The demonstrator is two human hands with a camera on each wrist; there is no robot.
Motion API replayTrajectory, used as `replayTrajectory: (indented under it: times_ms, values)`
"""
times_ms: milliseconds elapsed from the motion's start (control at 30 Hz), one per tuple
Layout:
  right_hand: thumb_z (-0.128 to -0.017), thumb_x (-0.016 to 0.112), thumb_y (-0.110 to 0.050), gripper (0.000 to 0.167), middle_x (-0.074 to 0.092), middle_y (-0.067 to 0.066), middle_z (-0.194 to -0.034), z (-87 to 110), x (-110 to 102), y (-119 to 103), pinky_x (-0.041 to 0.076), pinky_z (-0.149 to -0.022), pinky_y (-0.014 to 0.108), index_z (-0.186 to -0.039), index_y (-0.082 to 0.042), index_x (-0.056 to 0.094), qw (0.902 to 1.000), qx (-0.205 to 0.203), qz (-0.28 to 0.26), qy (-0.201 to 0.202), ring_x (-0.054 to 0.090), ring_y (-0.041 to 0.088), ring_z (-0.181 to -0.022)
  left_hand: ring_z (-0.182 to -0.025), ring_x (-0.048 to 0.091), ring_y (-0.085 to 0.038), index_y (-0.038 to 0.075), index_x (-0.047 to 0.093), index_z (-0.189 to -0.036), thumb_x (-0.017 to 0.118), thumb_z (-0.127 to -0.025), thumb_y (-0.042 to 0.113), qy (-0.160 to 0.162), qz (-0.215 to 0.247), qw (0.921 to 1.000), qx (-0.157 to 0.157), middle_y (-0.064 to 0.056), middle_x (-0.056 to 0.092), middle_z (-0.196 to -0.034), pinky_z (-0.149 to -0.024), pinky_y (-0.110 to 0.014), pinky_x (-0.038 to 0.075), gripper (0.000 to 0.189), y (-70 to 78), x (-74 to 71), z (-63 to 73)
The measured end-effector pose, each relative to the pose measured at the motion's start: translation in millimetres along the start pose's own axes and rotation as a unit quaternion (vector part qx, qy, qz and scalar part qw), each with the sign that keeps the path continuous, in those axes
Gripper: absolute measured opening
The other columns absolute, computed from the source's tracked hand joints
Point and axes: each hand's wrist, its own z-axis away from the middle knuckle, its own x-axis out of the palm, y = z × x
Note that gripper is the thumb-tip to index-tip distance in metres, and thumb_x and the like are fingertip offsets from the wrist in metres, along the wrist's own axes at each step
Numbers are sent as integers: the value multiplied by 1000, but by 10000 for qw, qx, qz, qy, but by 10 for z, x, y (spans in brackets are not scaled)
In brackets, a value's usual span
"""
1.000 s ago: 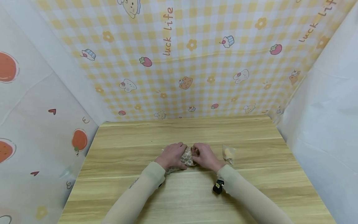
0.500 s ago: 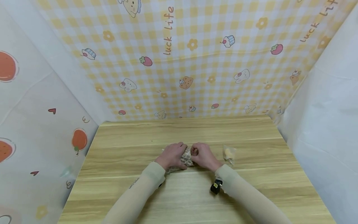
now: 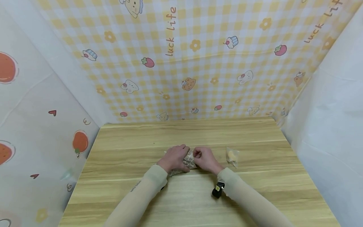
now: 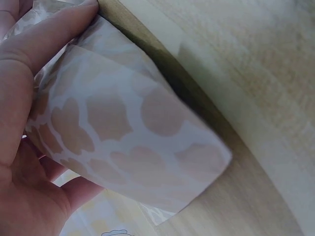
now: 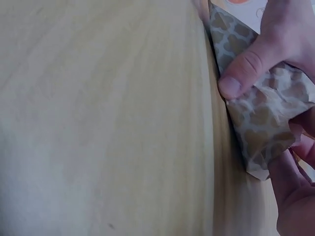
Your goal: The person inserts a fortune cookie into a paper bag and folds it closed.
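Patterned packet (image 3: 189, 160), one, thin and crinkled, brown blotches on a pale ground; located near the middle of the wood-grain table (image 3: 127, 138), between the two hands, its contents not visible. Left hand (image 3: 173, 158): gripping the packet from its left part, thumb on the near side, fingers over the far side. Right hand (image 3: 206, 159): fingers curled, apparently pinching the packet's right end; the exact fold or layer between the fingertips is hidden. Clear sachet (image 3: 232, 157), one, a pale piece inside; lying on the table to the right of the right hand, touched by neither. Step in hand, as judged: fingertip work at the packet's right end. Handling notes: left hold best firm but light, since squeezing would probably crush or shift whatever is inside; right pinch best small and close to the edge, taking a single layer where one can be separated; force best slow and along the edge, with both grips near each other so that the film is taut between them. Likely faults: smooth film slipping from the fingertips, or a sudden jerk tearing it unevenly.
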Motion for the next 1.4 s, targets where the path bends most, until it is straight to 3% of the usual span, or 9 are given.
replayTrajectory:
  times_ms: [200,367,500,633,1000,1400]
  values:
    - [-76,60,11,22,63,-4,-71,13,41,-5,41,-52,20,-78,-9,69,9999,-80,69,-92,51,5,-60,-89,61,-16,10,63,-128,94,-70,53,30,-26,10000,-2,1,61,-104,-81,-35,56,78,2,9,-3]
    - [-84,63,11,18,72,3,-86,23,11,8,54,-64,20,-88,-5,72,9983,-237,-311,-433,67,8,-76,-90,61,-16,11,63,-127,94,-70,53,14,-62,10000,-10,1,61,-105,-83,-35,56,77,-3,17,-7]
    - [-90,63,10,19,77,15,-105,36,-72,-6,61,-78,25,-105,2,74,9928,-242,-744,-904,75,20,-96,-90,62,-17,12,63,-129,93,-71,55,-9,-85,10000,-21,1,62,-106,-83,-36,56,79,-6,14,-6]
    - [-95,67,4,22,77,15,-112,36,-153,-38,60,-85,26,-115,2,75,9915,-298,-545,-1141,76,24,-102,-91,62,-17,12,63,-130,93,-71,55,-26,-86,10000,-23,1,62,-106,-84,-36,57,80,-4,3,-2]
    - [-95,71,-3,14,76,-4,-94,21,-238,-187,56,-75,24,-98,-14,79,9895,-472,430,-1296,67,7,-84,-89,61,-15,11,64,-128,94,-71,53,-5,33,10000,23,1,63,-105,-82,-35,56,77,2,-14,13]
    - [-93,74,-5,11,71,-7,-83,48,-242,-255,51,-66,26,-98,-12,80,9868,-368,998,-1218,58,7,-72,-93,62,-16,11,63,-130,94,-72,52,-26,29,10000,14,1,64,-108,-85,-36,56,77,-4,-4,10]
